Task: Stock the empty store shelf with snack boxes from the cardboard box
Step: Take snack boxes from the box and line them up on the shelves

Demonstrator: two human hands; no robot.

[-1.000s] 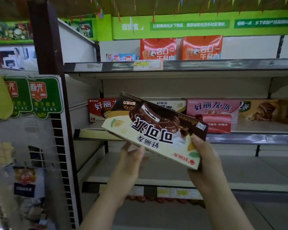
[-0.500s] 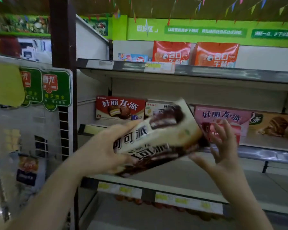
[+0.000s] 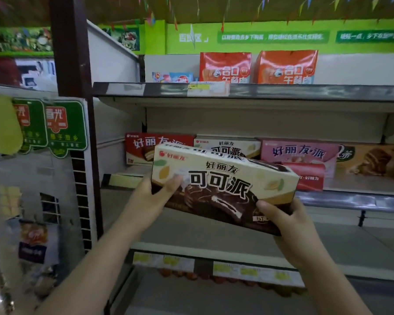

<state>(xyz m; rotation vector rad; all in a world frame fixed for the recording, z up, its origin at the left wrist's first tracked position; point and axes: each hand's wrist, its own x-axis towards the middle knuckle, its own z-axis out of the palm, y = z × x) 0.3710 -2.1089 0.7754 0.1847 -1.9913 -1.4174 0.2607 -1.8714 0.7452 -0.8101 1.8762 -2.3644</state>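
I hold a cream and brown cocoa-pie snack box (image 3: 223, 185) in front of the middle shelf (image 3: 350, 198), its printed face toward me and right way up. My left hand (image 3: 152, 198) grips its left end, thumb on the front. At the lower right corner my right hand (image 3: 287, 226) grips the box from below, thumb on the front. Behind it on the middle shelf stand a red box (image 3: 141, 146), a matching cream box (image 3: 234, 146), a pink box (image 3: 300, 155) and a tan box (image 3: 373, 160). The cardboard box is out of view.
A dark post (image 3: 77, 114) with green signs (image 3: 66, 128) stands at the left. The top shelf (image 3: 282, 90) carries two orange packs (image 3: 287, 67) and a small blue pack (image 3: 172, 77). Below, a lower shelf (image 3: 214, 230) with yellow price tags (image 3: 248, 269) shows a bare surface.
The box has been turned over from upside down to upright text. Both hands have regripped its ends, and it has moved up toward the middle shelf.
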